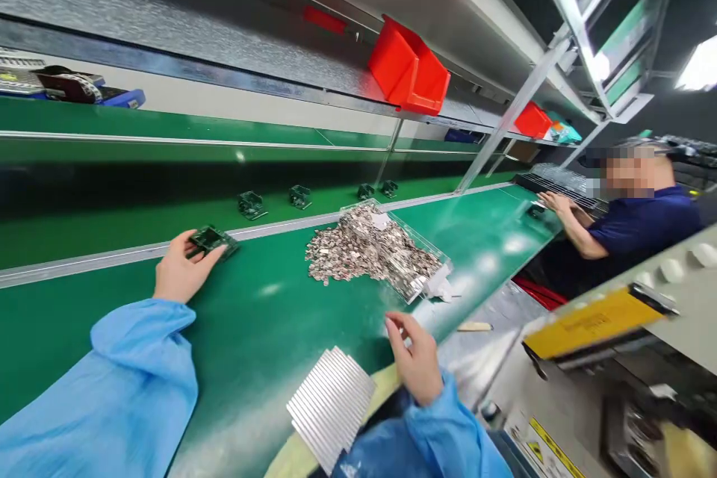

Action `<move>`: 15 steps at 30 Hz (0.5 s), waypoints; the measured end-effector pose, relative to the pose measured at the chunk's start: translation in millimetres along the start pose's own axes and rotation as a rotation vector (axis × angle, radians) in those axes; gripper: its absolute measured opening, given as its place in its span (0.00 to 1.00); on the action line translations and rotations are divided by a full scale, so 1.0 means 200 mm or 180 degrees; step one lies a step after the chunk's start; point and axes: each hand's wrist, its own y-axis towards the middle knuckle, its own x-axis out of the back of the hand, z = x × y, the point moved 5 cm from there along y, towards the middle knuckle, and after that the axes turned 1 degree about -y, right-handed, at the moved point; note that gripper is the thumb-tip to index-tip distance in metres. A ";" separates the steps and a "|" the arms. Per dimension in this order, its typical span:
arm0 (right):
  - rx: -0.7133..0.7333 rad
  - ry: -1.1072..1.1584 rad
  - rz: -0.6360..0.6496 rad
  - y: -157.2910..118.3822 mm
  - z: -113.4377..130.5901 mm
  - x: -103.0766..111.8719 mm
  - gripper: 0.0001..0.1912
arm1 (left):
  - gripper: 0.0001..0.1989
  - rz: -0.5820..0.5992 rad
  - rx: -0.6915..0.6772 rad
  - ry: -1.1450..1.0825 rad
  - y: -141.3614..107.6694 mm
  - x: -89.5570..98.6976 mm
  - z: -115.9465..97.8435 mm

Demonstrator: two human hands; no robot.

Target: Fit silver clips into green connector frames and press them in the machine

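Observation:
My left hand (184,269) pinches a small green circuit-board assembly (213,239) between thumb and fingers, over the near edge of the grey rail. My right hand (415,360) is above the table's front edge with thumb and forefinger drawn together; whatever may be between them is too small to make out. Ahead of it spreads a heap of small silvery metal parts (358,250), partly in a clear tray (429,243) lying on the green work surface (269,314). Below and left of my right hand is a ribbed silver plate (330,407), apart from the fingers.
Several similar board assemblies (251,205) stand beyond the rail (134,252). A red bin (411,71) sits on the shelf above. At the right, another person (632,216) handles a part by a black rack. A yellow-fronted machine (594,321) stands near my right side.

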 end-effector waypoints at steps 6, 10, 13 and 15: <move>0.0238 -0.1696 -0.0170 0.54 -0.08 -0.44 0.23 | 0.33 -0.0346 -0.0156 0.0534 0.39 0.15 0.13; 0.0468 -0.1789 -0.0064 0.59 -0.12 -0.51 0.21 | 0.29 -0.0240 -0.0409 0.0727 0.57 0.07 0.10; 0.0628 -0.1611 -0.0260 0.60 -0.14 -0.50 0.18 | 0.28 -0.0329 -0.0608 0.0858 0.64 0.07 0.07; 0.0757 -0.1495 -0.0350 0.60 -0.16 -0.49 0.18 | 0.28 -0.0648 -0.0642 0.0998 0.67 0.17 0.08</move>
